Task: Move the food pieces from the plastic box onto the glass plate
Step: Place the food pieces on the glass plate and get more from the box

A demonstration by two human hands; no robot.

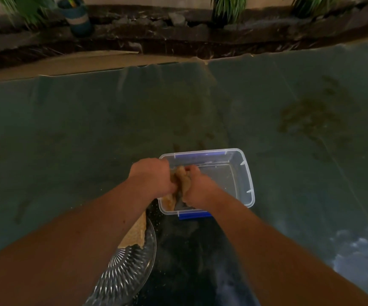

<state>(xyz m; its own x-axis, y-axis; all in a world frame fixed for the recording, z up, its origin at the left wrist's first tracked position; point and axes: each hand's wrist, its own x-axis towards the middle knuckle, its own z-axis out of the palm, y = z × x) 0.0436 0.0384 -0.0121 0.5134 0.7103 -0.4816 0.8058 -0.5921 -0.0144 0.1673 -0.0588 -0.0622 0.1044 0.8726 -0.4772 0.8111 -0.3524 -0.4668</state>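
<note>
Ribbed glass plate (134, 263) nearby; left hand (151, 176) and right hand (197, 188) clamp crumbly food piece (179, 180) over clear plastic box (242, 173).

Open mat (90, 133) around plastic box (247, 173)

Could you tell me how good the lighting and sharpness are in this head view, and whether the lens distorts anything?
Head view: dim and murky overall; the left hand and right hand gripping a food piece over the plastic box look soft. The glass plate catches bright glints on its ribs. Wide-angle distortion bows the mat's far edge.
</note>
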